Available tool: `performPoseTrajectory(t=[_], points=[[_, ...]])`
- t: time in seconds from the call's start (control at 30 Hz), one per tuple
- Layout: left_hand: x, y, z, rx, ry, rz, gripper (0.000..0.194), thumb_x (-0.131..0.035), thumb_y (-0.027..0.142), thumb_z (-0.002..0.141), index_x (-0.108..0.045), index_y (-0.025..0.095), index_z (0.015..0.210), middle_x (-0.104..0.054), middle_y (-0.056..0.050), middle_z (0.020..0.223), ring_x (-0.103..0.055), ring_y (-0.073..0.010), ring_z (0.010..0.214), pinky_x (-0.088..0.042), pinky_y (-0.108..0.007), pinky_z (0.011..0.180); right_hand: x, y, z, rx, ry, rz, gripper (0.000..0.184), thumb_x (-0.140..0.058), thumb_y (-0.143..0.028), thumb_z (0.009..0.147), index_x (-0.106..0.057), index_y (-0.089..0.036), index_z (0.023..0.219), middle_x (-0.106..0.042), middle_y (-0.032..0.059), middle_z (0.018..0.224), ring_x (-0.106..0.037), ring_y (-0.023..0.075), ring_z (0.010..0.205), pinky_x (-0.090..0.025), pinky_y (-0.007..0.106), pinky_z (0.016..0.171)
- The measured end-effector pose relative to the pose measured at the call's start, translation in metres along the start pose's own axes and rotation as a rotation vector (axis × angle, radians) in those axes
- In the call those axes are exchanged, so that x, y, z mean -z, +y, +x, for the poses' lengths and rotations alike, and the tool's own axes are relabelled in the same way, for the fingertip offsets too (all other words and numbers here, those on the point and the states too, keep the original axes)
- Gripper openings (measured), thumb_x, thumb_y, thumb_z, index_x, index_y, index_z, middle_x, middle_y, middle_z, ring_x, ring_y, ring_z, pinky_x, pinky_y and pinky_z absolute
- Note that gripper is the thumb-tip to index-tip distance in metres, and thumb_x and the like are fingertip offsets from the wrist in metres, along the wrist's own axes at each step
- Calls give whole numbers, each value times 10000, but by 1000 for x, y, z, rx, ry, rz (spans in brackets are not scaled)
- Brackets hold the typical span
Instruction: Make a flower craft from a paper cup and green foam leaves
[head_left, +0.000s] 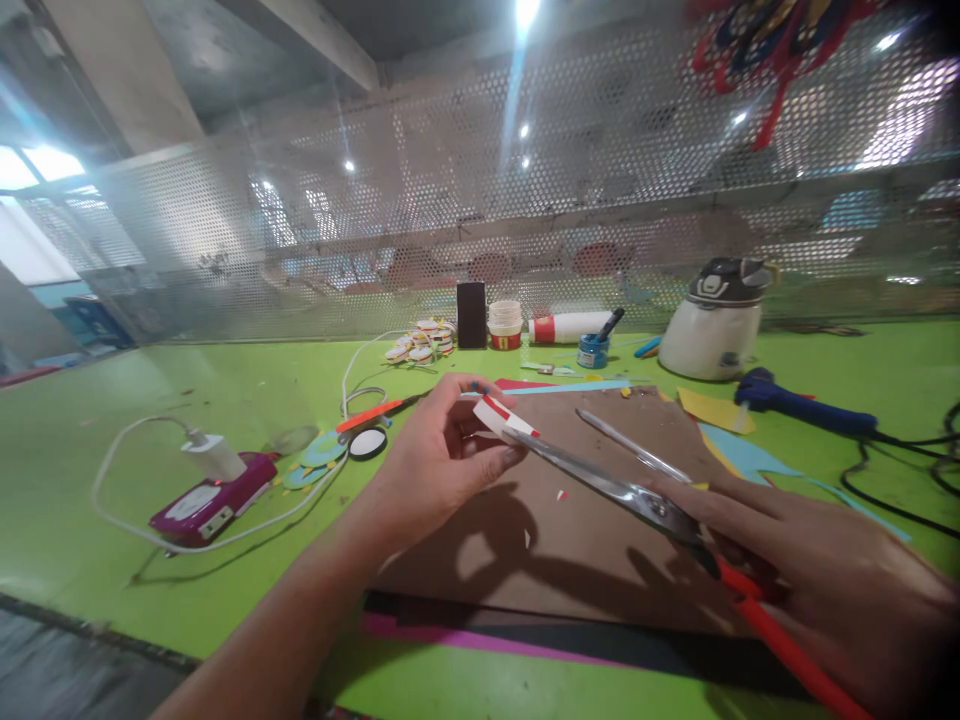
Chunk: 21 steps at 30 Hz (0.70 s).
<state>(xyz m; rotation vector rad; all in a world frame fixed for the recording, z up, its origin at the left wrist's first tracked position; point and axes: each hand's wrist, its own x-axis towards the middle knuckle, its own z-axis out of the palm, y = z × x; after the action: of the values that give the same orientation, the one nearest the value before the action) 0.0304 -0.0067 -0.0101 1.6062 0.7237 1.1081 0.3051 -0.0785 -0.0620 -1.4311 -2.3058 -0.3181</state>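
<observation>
My left hand (pixel 450 450) pinches a small white and red paper piece (pixel 499 417) between thumb and fingers, above a brown board (pixel 465 560). My right hand (pixel 810 560) grips scissors (pixel 645 500) with red handles. Their blade tips meet the paper piece's lower right end, close to my left thumb. Beyond the scissors lies a slim silver rod (pixel 634 445); its near end passes behind my right fingers, so I cannot tell whether they touch it. Tiny red and white scraps (pixel 562 495) are on the board.
On the green table (pixel 67 450), a purple power strip (pixel 217 505) with cable is left, beside an orange cutter (pixel 370 416). Paper cups (pixel 505 325), a blue jar (pixel 592 350) and a white kettle (pixel 709 335) stand behind. A blue-handled tool (pixel 810 405) with black cord lies right.
</observation>
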Motion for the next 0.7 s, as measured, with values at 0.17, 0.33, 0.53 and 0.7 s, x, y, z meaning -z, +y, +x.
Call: performPoseTrajectory(t=[0.17,0.33,0.53,0.7], points=[[2,0,0,12,-14,15,360,-739,160,762,-481,177,1014,-666,-72,1098,-653,-117,868,-519,-238,759,4,3,-1,18,-19,-61,456,-436,-229,845,-528,-362,1271,-683,58,980,-664,233,730,-507,307,551],[3,0,0,35,-38,28,354,-736,172,771,-485,181,1019,-679,-65,1065,-662,-130,874,-523,-245,760,5,4,-2,35,-47,-127,499,-451,-188,817,-518,-329,1292,-680,73,1005,-667,241,742,-513,316,565],[3,1,-1,36,-37,48,356,-749,204,762,-495,179,1009,-679,-64,1047,-664,-144,878,-521,-258,758,6,3,-1,36,-42,-151,504,-425,-164,807,-552,-329,1266,-692,80,1079,-690,249,790,-529,313,581],[2,3,-1,46,-24,39,374,-764,221,746,-487,179,995,-675,-70,1066,-669,-150,883,-525,-266,762,8,0,1,25,-34,-133,471,-416,-167,831,-564,-306,1256,-690,89,1087,-685,245,819,-526,309,620]])
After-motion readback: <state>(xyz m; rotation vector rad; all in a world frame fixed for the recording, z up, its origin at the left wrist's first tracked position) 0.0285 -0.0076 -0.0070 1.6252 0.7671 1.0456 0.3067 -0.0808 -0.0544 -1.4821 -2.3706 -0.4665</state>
